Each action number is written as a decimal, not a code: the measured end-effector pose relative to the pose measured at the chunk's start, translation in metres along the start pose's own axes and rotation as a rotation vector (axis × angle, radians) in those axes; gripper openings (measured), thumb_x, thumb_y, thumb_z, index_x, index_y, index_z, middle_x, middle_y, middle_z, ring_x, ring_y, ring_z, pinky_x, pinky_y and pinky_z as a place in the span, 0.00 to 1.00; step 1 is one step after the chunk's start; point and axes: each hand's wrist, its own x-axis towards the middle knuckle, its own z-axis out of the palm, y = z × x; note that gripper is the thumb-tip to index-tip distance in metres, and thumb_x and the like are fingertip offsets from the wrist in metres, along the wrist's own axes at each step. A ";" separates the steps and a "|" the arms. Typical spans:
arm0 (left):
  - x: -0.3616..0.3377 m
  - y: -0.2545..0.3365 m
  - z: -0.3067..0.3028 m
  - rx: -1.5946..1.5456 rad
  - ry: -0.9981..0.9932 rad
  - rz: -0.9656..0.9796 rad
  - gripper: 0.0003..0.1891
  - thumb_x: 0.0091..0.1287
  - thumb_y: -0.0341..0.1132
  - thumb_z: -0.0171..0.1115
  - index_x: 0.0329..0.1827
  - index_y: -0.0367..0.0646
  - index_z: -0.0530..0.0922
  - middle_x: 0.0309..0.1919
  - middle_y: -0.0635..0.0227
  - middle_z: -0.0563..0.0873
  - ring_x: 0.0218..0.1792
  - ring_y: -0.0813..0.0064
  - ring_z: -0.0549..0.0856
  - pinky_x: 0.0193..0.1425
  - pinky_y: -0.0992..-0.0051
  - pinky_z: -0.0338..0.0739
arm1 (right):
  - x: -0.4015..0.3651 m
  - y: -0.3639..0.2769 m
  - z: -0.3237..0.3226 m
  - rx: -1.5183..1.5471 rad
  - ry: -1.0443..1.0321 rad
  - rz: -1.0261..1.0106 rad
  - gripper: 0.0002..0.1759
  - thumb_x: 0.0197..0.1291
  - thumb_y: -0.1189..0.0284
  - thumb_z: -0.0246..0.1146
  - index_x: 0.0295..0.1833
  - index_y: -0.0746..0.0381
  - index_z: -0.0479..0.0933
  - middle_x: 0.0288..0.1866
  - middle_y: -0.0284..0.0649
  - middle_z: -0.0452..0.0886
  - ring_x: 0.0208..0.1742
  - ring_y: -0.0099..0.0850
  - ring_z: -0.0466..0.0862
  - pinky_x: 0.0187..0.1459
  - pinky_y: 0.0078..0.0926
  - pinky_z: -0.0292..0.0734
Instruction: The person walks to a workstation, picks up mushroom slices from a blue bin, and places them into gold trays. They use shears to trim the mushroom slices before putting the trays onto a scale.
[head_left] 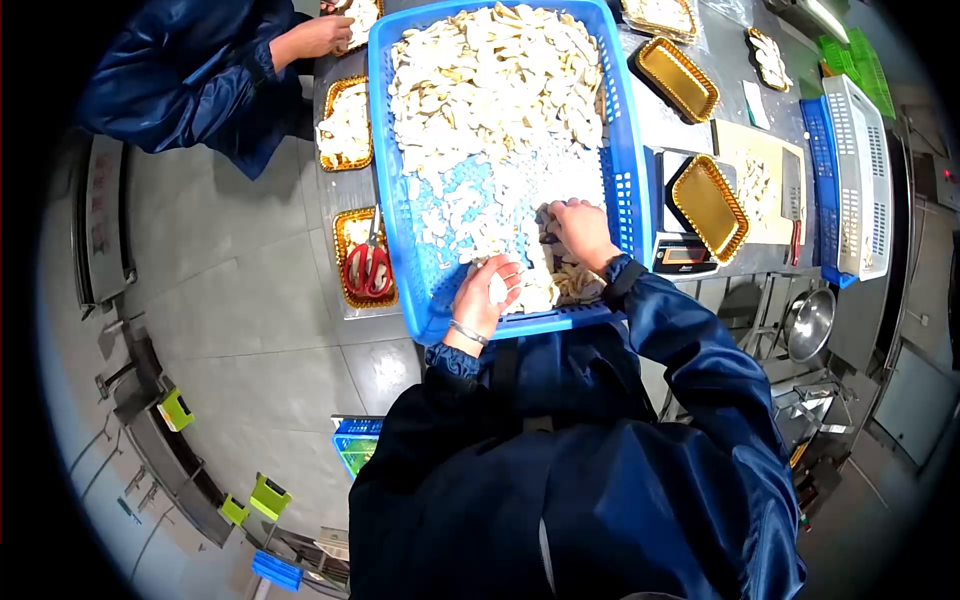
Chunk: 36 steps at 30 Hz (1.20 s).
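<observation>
Crowded steel table [727, 80], blue crate [629, 160] overhanging its near edge. Left hand [487, 297] clenched round pale slices [500, 80]; right hand [581, 233] atop slices, grip impossible to tell. Scale [685, 258] lettering unreadable.

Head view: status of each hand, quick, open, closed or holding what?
Left hand: closed on a pale slice over the blue crate.
Right hand: curled into the heap of slices; grip cannot be told.

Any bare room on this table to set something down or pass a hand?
Steel table right of the upper empty tray; bare crate floor beside the left hand. Crowded: the pile, the scale's tray, the cutting board.
</observation>
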 end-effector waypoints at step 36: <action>0.035 0.046 -0.021 0.548 0.354 0.424 0.17 0.65 0.29 0.50 0.58 0.48 0.70 0.31 0.72 0.79 0.24 0.84 0.74 0.24 0.82 0.68 | 0.028 -0.047 -0.005 0.254 -0.016 -0.045 0.10 0.56 0.68 0.58 0.43 0.56 0.78 0.32 0.44 0.79 0.35 0.44 0.79 0.35 0.38 0.74</action>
